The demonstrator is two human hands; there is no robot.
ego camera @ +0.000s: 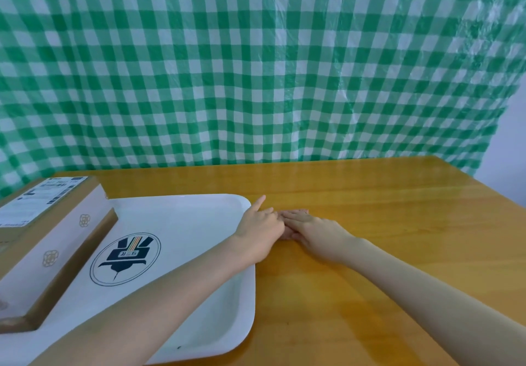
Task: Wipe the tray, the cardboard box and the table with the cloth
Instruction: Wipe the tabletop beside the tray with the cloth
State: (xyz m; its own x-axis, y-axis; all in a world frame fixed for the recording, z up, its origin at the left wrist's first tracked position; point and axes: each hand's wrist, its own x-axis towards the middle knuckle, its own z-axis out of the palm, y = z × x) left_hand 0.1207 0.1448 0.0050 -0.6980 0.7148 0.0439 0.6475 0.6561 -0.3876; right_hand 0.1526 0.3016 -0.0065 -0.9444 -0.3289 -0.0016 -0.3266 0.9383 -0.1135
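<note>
Just off the tray's (199, 223) right edge, both hands meet on the table (370, 223). Left hand (260, 230) lies loosely curled, index finger pointing away, its forearm crossing the tray. Right hand (308, 227) rests flat, fingers extended, on a small pinkish cloth (301, 211), mostly hidden; whether either hand grips it cannot be told. Box (48, 234) sits on the tray's left part. Green checked sheet (256, 66) hangs behind.

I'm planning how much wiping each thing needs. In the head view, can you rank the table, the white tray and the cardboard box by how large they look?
1. Table: largest.
2. White tray.
3. Cardboard box: cut off at the left edge, so its rank against the tray is unsure.
</note>
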